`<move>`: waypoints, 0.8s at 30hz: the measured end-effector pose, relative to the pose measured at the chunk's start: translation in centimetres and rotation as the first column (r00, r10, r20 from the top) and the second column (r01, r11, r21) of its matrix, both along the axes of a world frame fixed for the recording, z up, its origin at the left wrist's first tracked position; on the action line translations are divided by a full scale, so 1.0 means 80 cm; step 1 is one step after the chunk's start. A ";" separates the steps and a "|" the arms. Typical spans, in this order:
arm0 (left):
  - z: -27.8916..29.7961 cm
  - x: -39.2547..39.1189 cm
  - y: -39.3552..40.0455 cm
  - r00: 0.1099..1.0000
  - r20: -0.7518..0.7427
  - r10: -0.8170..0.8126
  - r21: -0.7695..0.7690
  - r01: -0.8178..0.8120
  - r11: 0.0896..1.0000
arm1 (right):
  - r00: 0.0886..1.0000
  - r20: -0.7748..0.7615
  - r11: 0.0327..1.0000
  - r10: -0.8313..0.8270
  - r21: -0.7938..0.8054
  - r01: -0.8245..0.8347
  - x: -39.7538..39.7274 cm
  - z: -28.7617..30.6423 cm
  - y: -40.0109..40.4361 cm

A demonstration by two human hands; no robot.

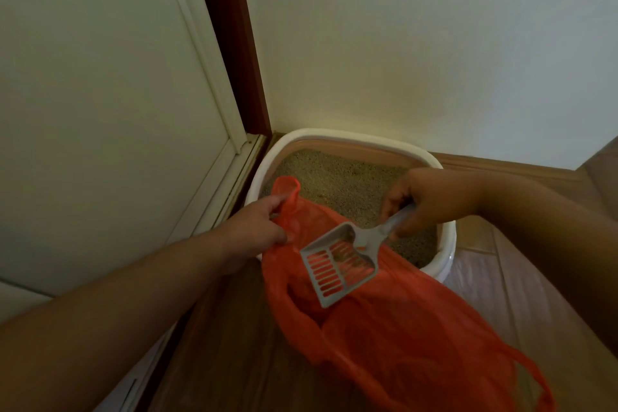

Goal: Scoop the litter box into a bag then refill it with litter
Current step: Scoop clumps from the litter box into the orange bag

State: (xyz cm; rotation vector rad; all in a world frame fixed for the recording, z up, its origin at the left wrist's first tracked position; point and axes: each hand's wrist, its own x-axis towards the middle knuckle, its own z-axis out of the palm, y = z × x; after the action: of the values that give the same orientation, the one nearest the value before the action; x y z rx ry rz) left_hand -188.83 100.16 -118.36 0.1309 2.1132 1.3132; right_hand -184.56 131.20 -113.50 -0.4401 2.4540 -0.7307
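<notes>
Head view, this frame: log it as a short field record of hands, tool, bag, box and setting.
left hand: grips one handle of the orange plastic bag, holding it open
right hand: holds the grey slotted scoop by its handle
scoop position: blade over the bag's opening, a little litter on it
litter box: white rim, in the corner by the wall, granular litter inside
floor: wood
door: left of the box, closed

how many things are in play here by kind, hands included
hands: 2, left, right
bag: 1
scoop: 1
litter box: 1
total: 5
</notes>
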 end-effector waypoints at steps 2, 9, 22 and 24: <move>0.001 0.000 0.002 1.000 -0.006 -0.011 -0.008 0.011 1.000 | 0.998 -0.016 0.998 0.053 0.024 -0.053 -0.002 0.003 -0.012; 0.005 0.003 0.003 0.999 -0.040 -0.035 -0.015 0.034 0.999 | 0.978 -0.084 0.965 0.189 0.199 -0.170 -0.008 0.007 -0.039; 0.009 0.004 -0.003 0.998 -0.028 -0.047 -0.005 0.047 0.999 | 0.990 -0.068 0.977 0.123 0.181 -0.109 -0.010 0.005 -0.043; 0.009 0.004 -0.004 0.999 -0.030 -0.034 -0.012 0.033 0.999 | 0.995 -0.046 0.985 0.086 0.153 -0.078 -0.010 0.008 -0.042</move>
State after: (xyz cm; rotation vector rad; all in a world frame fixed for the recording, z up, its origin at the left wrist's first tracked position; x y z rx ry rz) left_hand -188.51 99.83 -117.61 0.1816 2.1346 1.2864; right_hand -185.33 127.82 -112.86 -0.5046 2.5017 -0.5012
